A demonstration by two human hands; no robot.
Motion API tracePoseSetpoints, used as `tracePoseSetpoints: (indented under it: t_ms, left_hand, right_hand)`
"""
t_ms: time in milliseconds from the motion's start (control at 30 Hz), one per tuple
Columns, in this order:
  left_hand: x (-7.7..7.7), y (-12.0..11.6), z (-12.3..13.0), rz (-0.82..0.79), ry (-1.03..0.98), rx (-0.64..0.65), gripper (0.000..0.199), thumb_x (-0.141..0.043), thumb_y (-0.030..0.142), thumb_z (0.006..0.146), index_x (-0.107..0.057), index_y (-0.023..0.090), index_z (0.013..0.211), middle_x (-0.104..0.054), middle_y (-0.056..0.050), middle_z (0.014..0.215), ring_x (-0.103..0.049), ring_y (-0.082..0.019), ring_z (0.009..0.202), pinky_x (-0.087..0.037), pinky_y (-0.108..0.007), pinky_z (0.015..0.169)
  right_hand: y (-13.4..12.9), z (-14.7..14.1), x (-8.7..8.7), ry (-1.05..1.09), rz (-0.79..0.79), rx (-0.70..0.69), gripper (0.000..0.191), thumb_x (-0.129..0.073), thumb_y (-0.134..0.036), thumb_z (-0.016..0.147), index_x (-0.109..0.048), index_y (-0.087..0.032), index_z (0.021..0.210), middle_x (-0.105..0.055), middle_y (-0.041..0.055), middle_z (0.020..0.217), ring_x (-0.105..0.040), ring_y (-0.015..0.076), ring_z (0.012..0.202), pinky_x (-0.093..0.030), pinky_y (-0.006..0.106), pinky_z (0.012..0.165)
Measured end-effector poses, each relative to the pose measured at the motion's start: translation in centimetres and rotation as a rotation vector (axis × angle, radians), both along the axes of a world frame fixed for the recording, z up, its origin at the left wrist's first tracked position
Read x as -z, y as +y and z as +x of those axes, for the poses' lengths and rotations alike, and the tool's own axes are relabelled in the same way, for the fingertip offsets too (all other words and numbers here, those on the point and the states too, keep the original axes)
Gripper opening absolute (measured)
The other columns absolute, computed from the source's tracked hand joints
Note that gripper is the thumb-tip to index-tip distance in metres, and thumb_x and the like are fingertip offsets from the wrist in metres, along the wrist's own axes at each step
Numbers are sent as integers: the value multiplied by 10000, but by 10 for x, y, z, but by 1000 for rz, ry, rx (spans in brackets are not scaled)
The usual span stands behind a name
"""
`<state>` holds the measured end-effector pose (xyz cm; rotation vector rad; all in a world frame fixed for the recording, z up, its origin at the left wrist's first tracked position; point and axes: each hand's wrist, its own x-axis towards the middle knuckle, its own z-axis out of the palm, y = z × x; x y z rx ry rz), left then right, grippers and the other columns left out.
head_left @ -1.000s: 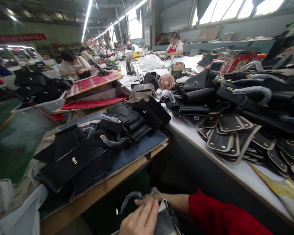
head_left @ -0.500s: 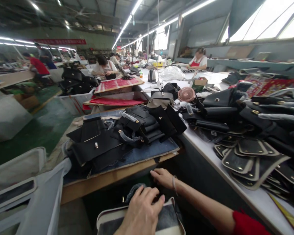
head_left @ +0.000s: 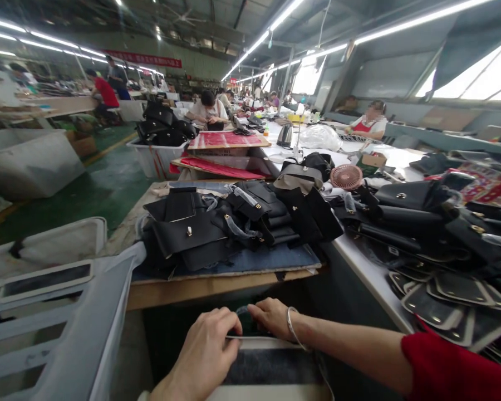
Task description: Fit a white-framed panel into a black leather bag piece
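A bag (head_left: 275, 365) with a dark panel and cream borders lies low in front of me, its near part cut off by the frame. My left hand (head_left: 211, 345) is closed on its upper edge at the left, thumb on the near side. Beyond that edge my right hand (head_left: 271, 317) is closed, fingers curled at the bag's plastic-wrapped handle (head_left: 242, 313); its fingertips are partly hidden. A bangle sits on the right wrist.
Ahead, black bags and flaps (head_left: 187, 231) cover a low bench (head_left: 234, 287). On the right, a long white table (head_left: 361, 273) carries more black bags, stacked cream-edged panels (head_left: 438, 303) and a pink fan (head_left: 346, 176). A grey plastic crate (head_left: 108, 328) stands left. Co-workers sit farther off.
My left hand has gone from lying over the bag's top to pinching its edge. The right hand has come in to the handle. The view has swung left.
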<state>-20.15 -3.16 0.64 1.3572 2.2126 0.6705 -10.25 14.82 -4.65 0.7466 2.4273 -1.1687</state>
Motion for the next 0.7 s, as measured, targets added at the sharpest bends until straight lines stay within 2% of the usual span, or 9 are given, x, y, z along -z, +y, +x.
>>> tracePoseSetpoints:
  t_ms: [200,333,433,567,700]
  left_hand:
    - [10,-7,1,46,7,33,149,-525,93,806,-587,226,778,-628,49,832,-560,-153,844,-356,-298,770]
    - [14,-11,-2,105,24,97,156,-524,68,821,-562,215,785,-623,43,851,-542,-147,840,-364,-275,748]
    - [14,-13,-4,142,46,154,158,-519,59,817,-548,206,768,-619,41,837,-546,-140,816,-368,-263,718]
    - [12,-19,-8,152,6,164,184,-524,59,790,-614,219,783,-664,40,852,-585,-147,822,-378,-265,712]
    - [6,-31,-20,135,-196,78,268,-540,72,767,-734,239,846,-732,23,880,-642,-168,857,-394,-276,767]
  right_hand:
    - [-12,4,-6,61,266,-228,425,-335,-410,1037,-701,-208,963,-710,86,883,-683,245,824,-479,316,723]
    - [-22,4,-8,101,406,-307,561,-202,-456,1054,-682,-185,949,-707,137,911,-660,311,902,-480,411,811]
    - [-24,4,-8,137,381,-435,551,-194,-432,1063,-670,-192,925,-716,117,909,-662,291,882,-484,389,808]
    - [-21,3,-8,189,237,-619,456,-244,-373,1064,-659,-225,949,-718,53,914,-666,218,845,-481,295,786]
    - [-21,1,-19,203,139,-630,456,-247,-386,1058,-673,-235,1003,-721,54,989,-662,214,932,-470,286,857]
